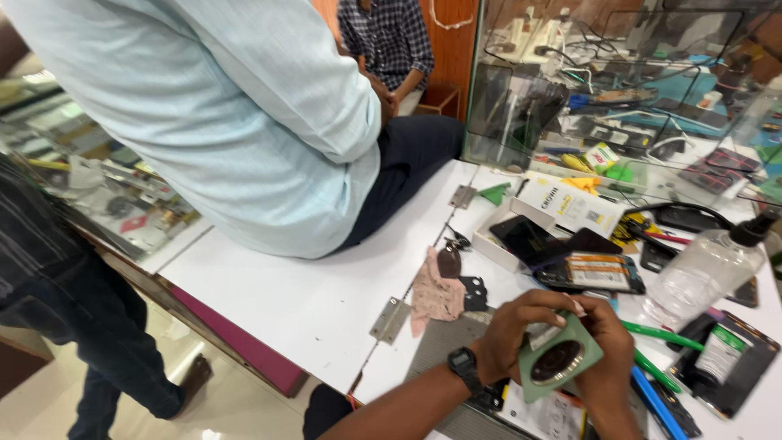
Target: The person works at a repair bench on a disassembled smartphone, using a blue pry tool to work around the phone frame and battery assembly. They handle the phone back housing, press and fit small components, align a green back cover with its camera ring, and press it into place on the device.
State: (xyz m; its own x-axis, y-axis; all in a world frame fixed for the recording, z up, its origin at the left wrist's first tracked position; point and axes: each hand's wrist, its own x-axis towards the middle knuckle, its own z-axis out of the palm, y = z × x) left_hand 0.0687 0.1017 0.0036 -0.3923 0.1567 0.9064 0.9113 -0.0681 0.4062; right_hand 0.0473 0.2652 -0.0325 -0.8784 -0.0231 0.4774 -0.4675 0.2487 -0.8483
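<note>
My left hand (513,330) and my right hand (611,354) both grip a small green plate with a dark round part in its middle (558,358), held tilted above the white counter (326,285) at the lower right. A black watch (464,363) sits on my left wrist. A pink cloth (433,295) lies just left of my left hand. An opened phone with its battery showing (590,273) rests right behind my hands.
A person in a light blue shirt (228,106) sits on the counter's left part. Another person in a checked shirt (387,41) sits behind. A clear plastic bottle (705,269), green and blue tools (652,383), a white box (570,204) and a glass screen (635,81) crowd the right.
</note>
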